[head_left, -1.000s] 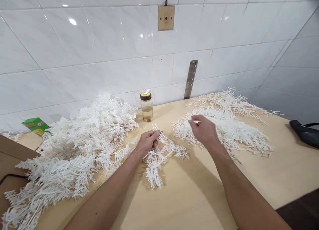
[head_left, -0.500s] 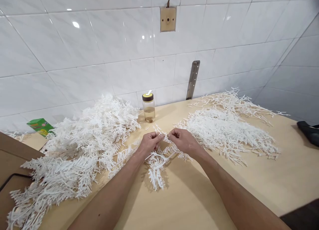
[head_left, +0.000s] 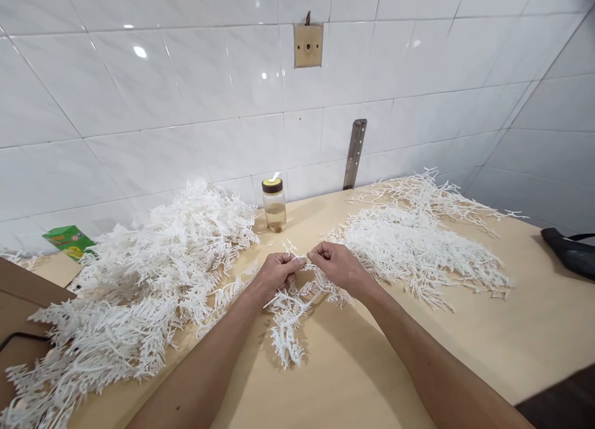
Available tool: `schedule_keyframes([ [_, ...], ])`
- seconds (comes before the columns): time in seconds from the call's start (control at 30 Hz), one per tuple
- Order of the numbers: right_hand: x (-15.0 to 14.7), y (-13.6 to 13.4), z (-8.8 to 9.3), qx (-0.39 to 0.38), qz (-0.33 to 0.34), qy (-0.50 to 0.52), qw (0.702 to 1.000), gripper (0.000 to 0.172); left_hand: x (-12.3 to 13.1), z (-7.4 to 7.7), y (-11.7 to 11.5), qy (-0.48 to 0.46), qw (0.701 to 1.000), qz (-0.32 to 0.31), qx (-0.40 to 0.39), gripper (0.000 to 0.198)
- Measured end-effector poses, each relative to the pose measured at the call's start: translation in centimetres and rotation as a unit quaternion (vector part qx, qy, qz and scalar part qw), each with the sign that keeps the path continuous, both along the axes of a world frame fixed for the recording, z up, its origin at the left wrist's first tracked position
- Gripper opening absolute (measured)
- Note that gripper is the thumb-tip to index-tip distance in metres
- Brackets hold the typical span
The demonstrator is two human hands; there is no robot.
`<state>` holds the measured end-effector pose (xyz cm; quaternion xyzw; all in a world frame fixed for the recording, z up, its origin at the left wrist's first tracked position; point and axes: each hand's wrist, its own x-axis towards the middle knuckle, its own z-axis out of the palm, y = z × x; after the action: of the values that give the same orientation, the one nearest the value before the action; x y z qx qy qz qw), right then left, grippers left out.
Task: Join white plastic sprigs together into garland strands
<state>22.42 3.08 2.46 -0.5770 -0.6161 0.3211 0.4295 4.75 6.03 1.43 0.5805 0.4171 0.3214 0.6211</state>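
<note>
My left hand (head_left: 275,273) is closed in a pinch on a white branched plastic sprig (head_left: 290,249), whose thin twigs stick up above the fingers. Right beside it, my right hand (head_left: 340,265) has thumb and forefinger pressed together at the sprig's other end; the fingers hide whatever piece lies between them. Below both hands, a small tangle of white sprigs (head_left: 287,330) rests on the wooden table (head_left: 353,379). A large heap of similar sprigs (head_left: 171,249) rises to the left, and a flatter pile (head_left: 418,243) spreads out to the right.
A lidded bottle (head_left: 274,211) of pale liquid stands behind my hands. Against the tiled wall leans a perforated metal strip (head_left: 356,155). At the left are a green packet (head_left: 69,240) and a cardboard box (head_left: 28,299); a black object (head_left: 569,254) lies at the far right.
The view has shifted slightly, so everything sits a little lower and further left. My hands stay close together at the sprig, with only small finger movement.
</note>
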Motion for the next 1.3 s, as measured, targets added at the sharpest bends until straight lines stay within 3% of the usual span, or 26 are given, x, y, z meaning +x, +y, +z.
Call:
schedule_keyframes([
  [0.17, -0.1, 0.1, -0.6, -0.017, 0.018, 0.076, 0.997, 0.029, -0.1, -0.3, 0.3, -0.005, 1.0, -0.012, -0.001, 0.041],
  [0.3, -0.2, 0.0, -0.8, -0.032, 0.039, 0.118, 0.992, 0.036, 0.3, -0.3, 0.5, -0.026, 0.999, 0.043, -0.015, 0.048],
  [0.4, -0.1, -0.1, -0.8, -0.01, 0.032, 0.091, 0.995, 0.034, 0.6, -0.3, 0.7, -0.054, 0.993, 0.098, -0.034, 0.045],
  [0.57, -0.1, 0.1, -0.7, 0.085, -0.028, -0.016, 0.996, 0.024, 0.5, -0.1, 0.7, -0.066, 0.988, 0.13, -0.047, 0.038],
  [0.73, -0.2, 0.0, -0.5, 0.067, 0.034, -0.032, 0.997, 0.03, 0.6, -0.1, 0.6, -0.06, 0.988, 0.129, -0.055, 0.036],
  [1.03, 0.2, -0.1, -0.5, -0.027, 0.106, 0.064, 0.992, 0.034, 0.8, -0.8, 0.3, -0.068, 0.994, 0.076, -0.035, 0.041],
  [1.3, 0.7, 0.3, -1.3, -0.049, 0.106, 0.08, 0.99, 0.037, 1.4, -0.2, -0.7, -0.038, 0.996, 0.082, 0.014, 0.042],
])
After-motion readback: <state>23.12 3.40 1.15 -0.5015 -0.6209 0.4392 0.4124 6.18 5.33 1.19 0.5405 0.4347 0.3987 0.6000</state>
